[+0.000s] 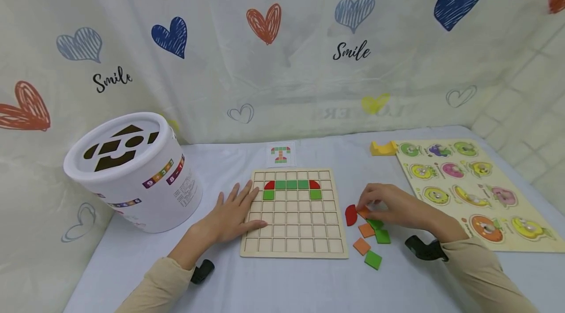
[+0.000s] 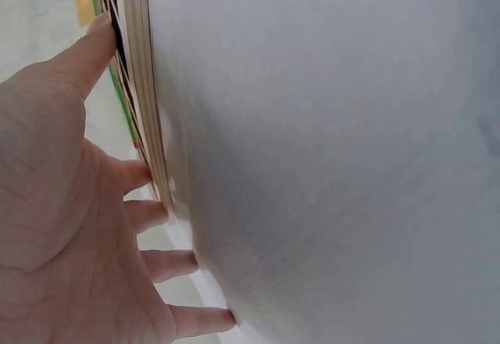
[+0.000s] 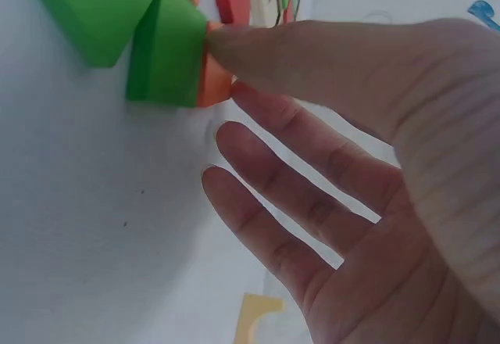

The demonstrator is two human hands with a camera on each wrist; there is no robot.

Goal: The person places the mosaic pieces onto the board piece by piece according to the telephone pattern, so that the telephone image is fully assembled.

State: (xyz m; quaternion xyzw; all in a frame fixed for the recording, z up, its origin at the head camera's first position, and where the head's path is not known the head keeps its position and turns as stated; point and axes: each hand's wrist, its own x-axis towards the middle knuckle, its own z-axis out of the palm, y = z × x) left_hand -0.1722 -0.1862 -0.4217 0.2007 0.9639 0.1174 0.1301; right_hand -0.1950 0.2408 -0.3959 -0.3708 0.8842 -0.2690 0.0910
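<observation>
My left hand lies with fingers spread over the left edge of a wooden grid board, its thumb on the squares. In the left wrist view the fingertips reach the cloth beside the board's edge. Three green squares form a row on the board, with a red rounded piece at each end and a green square below each. Right of the board, my right hand pinches an orange square tile between thumb and index finger. Around it lie red rounded pieces, orange squares and green squares.
A small pattern card with a T shape sits behind the board. The white bucket with shaped holes in its lid stands at left. A fruit puzzle board and a yellow arch block lie at right. A printed cloth hangs behind.
</observation>
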